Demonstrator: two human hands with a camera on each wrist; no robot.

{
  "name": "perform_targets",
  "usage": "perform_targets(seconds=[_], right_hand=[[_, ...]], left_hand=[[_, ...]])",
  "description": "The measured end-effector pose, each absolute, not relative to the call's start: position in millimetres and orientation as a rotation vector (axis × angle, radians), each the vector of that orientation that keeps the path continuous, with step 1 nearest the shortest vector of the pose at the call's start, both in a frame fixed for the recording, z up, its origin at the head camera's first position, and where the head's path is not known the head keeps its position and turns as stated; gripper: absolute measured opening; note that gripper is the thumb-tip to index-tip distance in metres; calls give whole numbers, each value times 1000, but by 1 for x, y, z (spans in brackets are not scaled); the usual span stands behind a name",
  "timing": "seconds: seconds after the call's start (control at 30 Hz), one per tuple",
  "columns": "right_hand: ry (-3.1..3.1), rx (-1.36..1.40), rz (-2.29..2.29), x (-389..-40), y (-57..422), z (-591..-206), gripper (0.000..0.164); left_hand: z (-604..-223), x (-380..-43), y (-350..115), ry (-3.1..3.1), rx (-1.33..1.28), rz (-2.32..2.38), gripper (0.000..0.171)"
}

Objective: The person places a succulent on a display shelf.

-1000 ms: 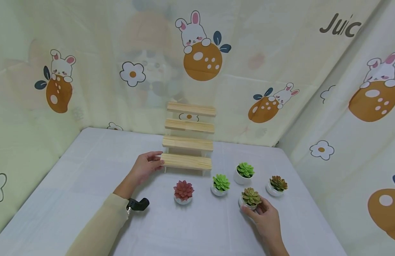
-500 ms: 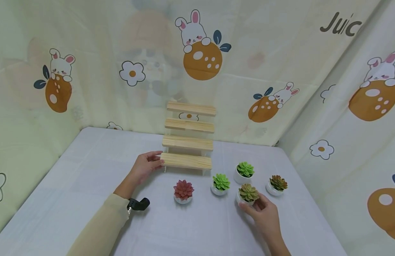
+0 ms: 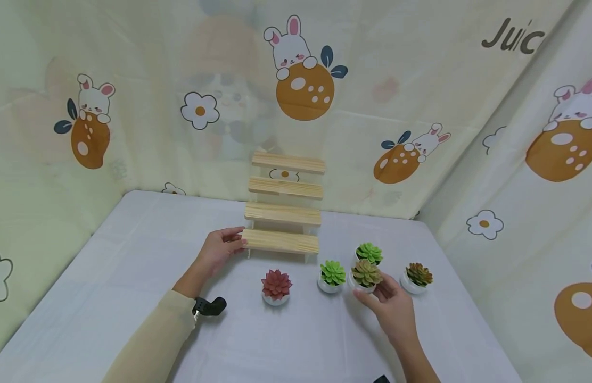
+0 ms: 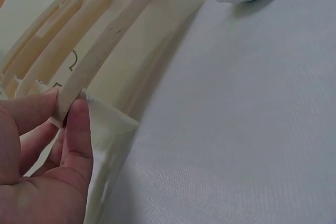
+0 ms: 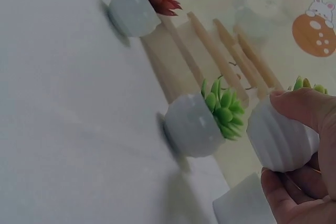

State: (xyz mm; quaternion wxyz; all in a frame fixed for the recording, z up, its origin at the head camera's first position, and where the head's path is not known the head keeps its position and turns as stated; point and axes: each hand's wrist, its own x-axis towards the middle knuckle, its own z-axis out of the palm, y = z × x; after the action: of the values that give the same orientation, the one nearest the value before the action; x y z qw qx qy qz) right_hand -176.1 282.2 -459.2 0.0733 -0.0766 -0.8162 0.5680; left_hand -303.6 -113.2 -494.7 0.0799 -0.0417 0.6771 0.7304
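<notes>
My left hand (image 3: pixel 218 251) pinches the left end of the lowest board of a four-tier-looking wooden display shelf (image 3: pixel 280 241). In the left wrist view the thumb and fingers (image 4: pixel 79 135) close on that board's end from above and below. My right hand (image 3: pixel 394 314) grips a succulent with olive, brownish-tipped leaves (image 3: pixel 366 273) by its ribbed white pot (image 5: pixel 281 137), held above the table. Just behind it stands a bright green succulent (image 3: pixel 369 252), its pot mostly hidden. Another green succulent (image 3: pixel 333 273) stands to the left, close to the held pot.
A red succulent (image 3: pixel 277 285) in a white pot sits in front of the shelf. To the right, a brown-green succulent (image 3: pixel 418 275) stands on the white-covered table (image 3: pixel 286 351). A patterned curtain (image 3: pixel 181 154) hangs behind the shelf and along both sides.
My right hand has lifted the olive succulent and carried it left and away from me, so that it now overlaps the green one behind. The left hand stays on the shelf.
</notes>
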Motion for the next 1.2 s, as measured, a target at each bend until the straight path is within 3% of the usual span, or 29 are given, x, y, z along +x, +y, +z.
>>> perform_targets(seconds=[1.2], right_hand=[[-2338, 257, 1789, -245, 208, -422, 67]], left_hand=[[-494, -302, -112, 2070, -130, 2162, 48]])
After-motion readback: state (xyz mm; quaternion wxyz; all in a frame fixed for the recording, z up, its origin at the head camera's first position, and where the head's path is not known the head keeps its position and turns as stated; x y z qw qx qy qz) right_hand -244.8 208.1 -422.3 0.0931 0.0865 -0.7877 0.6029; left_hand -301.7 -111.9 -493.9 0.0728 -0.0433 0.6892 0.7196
